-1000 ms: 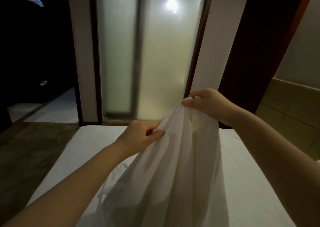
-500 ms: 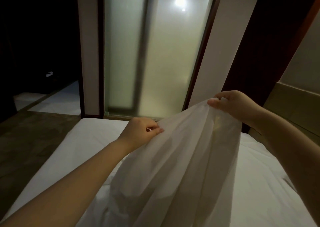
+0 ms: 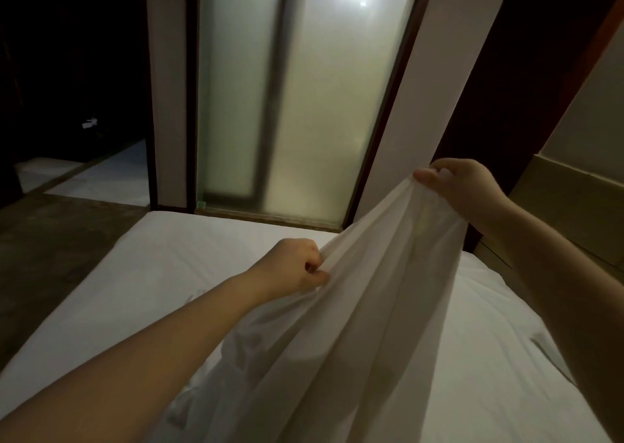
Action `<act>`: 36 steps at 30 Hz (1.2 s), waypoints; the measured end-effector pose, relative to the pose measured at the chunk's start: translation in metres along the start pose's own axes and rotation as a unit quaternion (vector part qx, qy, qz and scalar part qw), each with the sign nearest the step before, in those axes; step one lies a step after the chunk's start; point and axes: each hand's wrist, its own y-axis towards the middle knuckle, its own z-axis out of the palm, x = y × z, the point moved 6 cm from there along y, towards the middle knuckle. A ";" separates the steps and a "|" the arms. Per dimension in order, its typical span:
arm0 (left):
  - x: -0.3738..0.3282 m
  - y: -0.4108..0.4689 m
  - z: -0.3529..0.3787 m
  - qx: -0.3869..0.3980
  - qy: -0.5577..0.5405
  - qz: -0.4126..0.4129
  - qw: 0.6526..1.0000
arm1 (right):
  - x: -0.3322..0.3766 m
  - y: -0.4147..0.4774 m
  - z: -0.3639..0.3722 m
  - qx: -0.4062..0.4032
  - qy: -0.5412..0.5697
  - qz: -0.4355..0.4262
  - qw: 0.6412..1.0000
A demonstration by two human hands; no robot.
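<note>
Here both hands, left hand (image 3: pixel 290 265) and right hand (image 3: pixel 462 185), pinch the white sheet (image 3: pixel 354 324) edge above the bed (image 3: pixel 169 263).

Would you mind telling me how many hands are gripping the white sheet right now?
2. The left hand pinches the white sheet lower down, above the bed; the right hand grips its bunched edge higher up, to the right. No others seem hidden.

- Open over bare mattress (image 3: pixel 152 273), left of left hand (image 3: pixel 290 267).
- Blocked mid-bed by sheet (image 3: pixel 354 324) held up from there to right hand (image 3: pixel 462 189).
- Closed off beyond by glass door (image 3: pixel 320 104).
</note>
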 end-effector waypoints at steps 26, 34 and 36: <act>0.093 -0.055 -0.045 0.112 -0.142 -0.164 0.970 | -0.107 -0.021 -0.016 -0.112 -0.020 0.174 0.978; 0.115 -0.098 -0.046 0.195 -0.207 -0.189 0.940 | -0.114 -0.035 -0.001 -0.087 -0.033 0.177 0.980; 0.127 -0.096 -0.062 0.036 -0.310 -0.229 0.922 | -0.117 -0.040 0.010 -0.053 -0.037 0.184 0.981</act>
